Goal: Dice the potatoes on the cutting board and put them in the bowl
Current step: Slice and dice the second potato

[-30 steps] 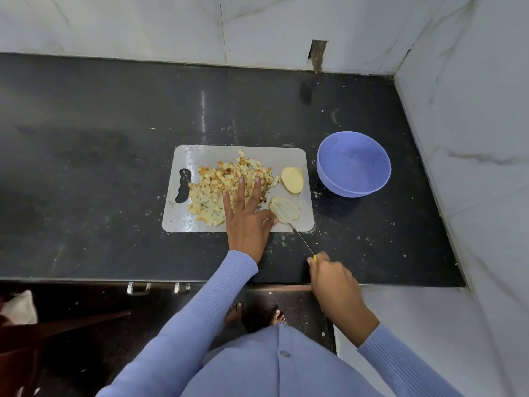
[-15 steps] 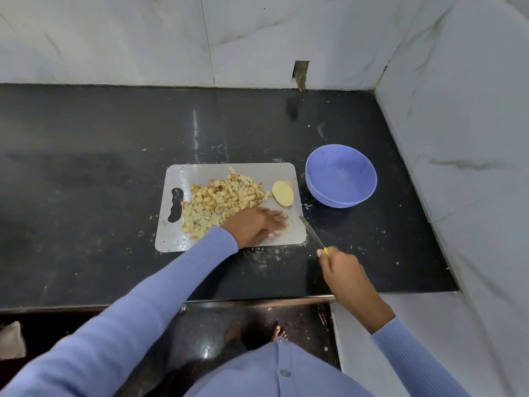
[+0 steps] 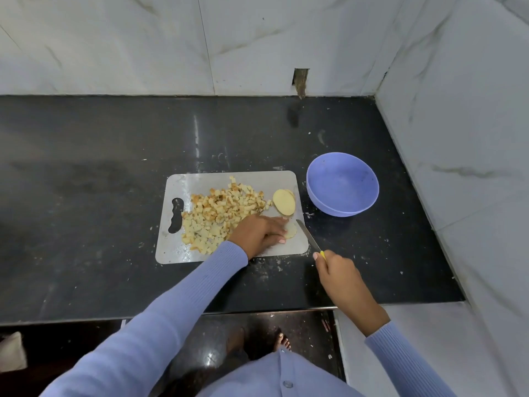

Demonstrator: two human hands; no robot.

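A grey cutting board lies on the black counter with a heap of diced potato on its middle. Two stacked potato slices lie at its right edge. My left hand rests over another potato slice near the board's front right, fingers curved down onto it. My right hand grips the yellow handle of a small knife; its blade points up-left, just right of that slice. A purple bowl stands to the right of the board, with nothing inside.
The black counter stretches far to the left of the board. White marble walls close off the back and the right side. Potato crumbs dot the counter around the board. The counter's front edge runs just below my hands.
My left hand moved off the diced heap and onto the slice at the board's front right. The knife drew back to the right of that slice. The view shifted upward.
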